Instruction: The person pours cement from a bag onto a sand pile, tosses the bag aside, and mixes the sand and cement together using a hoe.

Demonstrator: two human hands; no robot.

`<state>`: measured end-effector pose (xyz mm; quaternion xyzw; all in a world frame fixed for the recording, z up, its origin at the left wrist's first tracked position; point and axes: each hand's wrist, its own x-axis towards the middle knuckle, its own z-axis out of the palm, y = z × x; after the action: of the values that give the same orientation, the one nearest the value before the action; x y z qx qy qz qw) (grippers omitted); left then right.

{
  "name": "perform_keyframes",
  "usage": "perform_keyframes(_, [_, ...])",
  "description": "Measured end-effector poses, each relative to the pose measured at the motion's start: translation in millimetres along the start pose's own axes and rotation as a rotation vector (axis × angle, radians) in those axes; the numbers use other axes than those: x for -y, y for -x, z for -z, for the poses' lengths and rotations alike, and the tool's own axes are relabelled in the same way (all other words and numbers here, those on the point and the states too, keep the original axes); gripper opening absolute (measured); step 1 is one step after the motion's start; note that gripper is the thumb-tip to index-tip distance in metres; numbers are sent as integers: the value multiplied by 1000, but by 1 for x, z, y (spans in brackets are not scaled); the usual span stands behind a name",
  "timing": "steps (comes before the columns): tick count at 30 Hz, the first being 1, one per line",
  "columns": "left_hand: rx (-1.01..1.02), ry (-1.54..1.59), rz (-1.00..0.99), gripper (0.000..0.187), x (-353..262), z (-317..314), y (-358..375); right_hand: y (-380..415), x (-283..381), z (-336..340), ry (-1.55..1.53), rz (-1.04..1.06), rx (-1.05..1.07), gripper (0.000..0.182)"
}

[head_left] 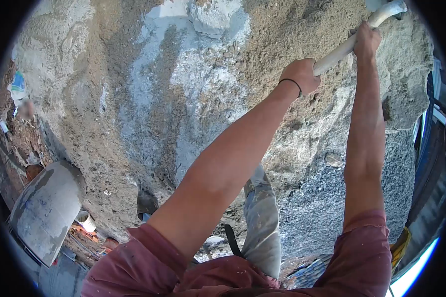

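My left hand (302, 76) is closed around the lower end of a pale, thick tool handle (336, 55), with a thin dark band at the wrist. Further up the same handle, my right hand (366, 41) grips it near its curved upper end. The handle slants up to the right, and its far end reaches the top right edge of the view; the tool's head cannot be made out. Beneath both hands spreads brown sand (267, 44), with a patch of pale grey powder (208, 74) on it to the left.
Dark gravel (322, 208) lies at the lower right, by my trouser leg (261, 222). A large grey rounded drum (49, 210) stands at the lower left, with a white bucket (85, 221) beside it. A white and blue bag (18, 86) sits at the far left among debris.
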<state>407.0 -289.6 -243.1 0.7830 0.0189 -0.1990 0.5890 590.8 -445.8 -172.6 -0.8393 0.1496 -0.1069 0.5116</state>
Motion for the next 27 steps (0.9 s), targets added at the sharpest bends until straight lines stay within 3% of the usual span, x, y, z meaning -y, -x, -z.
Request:
perform_keyframes(2, [42, -163, 85, 35, 15, 8, 23, -1, -54, -30, 92, -273, 125, 37])
perform_keyframes(6, [132, -365, 231, 37, 61, 25, 117, 118, -113, -57, 37, -682, 126, 42])
perform_keyframes(10, [110, -382, 360, 37, 71, 24, 234, 238, -103, -57, -37, -815, 307, 41])
perform_keyframes(13, [126, -390, 440, 35, 103, 66, 322, 332, -111, -100, -94, -868, 313, 41])
perform_keyframes(14, [106, -379, 422, 35, 122, 81, 351, 361, -131, -113, -137, -834, 403, 44])
perform_keyframes(20, [143, -426, 529, 33, 122, 140, 515, 529, -40, -111, -229, -1002, 306, 21])
perform_keyframes(27, [25, -283, 708, 25, 110, 160, 777, 752, 53, -50, -320, -1141, 599, 28])
